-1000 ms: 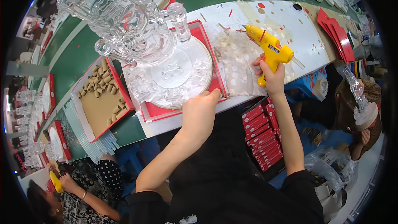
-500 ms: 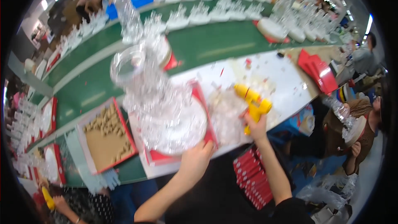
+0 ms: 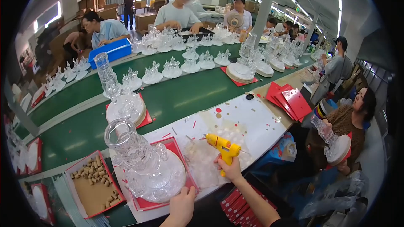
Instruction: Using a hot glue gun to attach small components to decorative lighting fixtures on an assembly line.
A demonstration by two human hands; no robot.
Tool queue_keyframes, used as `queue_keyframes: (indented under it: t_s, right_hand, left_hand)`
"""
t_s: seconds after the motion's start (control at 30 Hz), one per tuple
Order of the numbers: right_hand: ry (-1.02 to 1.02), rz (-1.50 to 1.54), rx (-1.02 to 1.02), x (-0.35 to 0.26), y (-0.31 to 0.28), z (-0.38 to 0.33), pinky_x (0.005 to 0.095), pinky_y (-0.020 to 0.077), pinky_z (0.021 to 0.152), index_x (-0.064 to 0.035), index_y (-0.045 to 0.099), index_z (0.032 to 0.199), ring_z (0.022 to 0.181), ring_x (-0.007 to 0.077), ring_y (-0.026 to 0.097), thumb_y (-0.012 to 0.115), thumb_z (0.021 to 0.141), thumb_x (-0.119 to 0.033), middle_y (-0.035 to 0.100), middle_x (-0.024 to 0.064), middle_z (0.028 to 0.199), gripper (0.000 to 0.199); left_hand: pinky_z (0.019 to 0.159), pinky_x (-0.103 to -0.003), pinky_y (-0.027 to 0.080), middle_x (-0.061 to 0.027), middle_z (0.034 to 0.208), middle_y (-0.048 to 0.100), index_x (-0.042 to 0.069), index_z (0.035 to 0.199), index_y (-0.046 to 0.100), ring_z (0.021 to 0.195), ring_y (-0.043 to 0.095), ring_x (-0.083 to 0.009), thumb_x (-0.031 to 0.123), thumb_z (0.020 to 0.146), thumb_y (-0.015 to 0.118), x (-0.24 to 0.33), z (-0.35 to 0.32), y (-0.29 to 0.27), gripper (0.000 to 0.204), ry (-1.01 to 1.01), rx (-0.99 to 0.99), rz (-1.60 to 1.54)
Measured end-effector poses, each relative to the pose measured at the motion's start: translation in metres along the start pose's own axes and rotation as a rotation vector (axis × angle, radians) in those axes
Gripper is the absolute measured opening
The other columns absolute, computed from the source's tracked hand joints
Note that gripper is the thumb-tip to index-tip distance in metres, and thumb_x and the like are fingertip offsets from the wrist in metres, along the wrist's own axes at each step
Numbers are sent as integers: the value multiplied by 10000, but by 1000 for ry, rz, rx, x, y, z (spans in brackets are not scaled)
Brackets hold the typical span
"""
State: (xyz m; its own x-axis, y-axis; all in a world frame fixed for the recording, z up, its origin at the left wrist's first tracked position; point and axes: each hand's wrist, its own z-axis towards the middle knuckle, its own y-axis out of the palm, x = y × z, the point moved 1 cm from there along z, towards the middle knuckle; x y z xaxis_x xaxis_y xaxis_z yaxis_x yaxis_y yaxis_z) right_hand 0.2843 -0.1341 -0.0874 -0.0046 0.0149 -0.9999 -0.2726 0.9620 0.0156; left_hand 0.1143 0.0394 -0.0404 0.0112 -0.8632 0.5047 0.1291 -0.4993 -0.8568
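Observation:
In my right hand (image 3: 230, 169) is a yellow glue gun (image 3: 224, 148), its nozzle aimed left over the white board. My left hand (image 3: 182, 205) has its fingers curled at the near edge of a shallow red tray (image 3: 187, 171). On that tray stands a clear plastic piece (image 3: 126, 141) with a tall open cylinder and smaller ornaments around it, set on a white round base (image 3: 171, 172). Smears of dried glue (image 3: 206, 159) cover the board beside the tray.
Left of the tray lies a box of short cardboard tubes (image 3: 96, 185). Similar clear pieces stand along the green conveyor belt (image 3: 181, 94). Red sheets (image 3: 290, 101) lie at the board's far right. A co-worker (image 3: 351, 117) at right holds another piece. Packed red boxes (image 3: 242, 206) sit below the table edge.
The view has tilted up, bringing the far tables and people into sight. My right hand still grips the glue gun, and my left hand stays at the tray's near edge.

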Motion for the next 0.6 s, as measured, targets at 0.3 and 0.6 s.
queue_keyframes:
  t_s: [0.3,0.6]
  right_hand:
    - [-3,-27,-20,6,0,0,238,518,607,-11,544,1037,806,138,642,608,858,-62,637,73,902,196]
    - [-18,-8,48,-2,5,1,242,505,585,-2,561,985,696,107,611,610,861,-62,637,51,847,147]
  left_hand:
    - [548,-428,499,-107,817,585,79,963,597,676,622,-323,165,796,686,3,1,-2,208,50,90,-30]
    - [727,-406,521,-141,1005,638,30,1079,596,852,642,-330,175,797,690,-12,-4,-2,331,30,-100,-161]
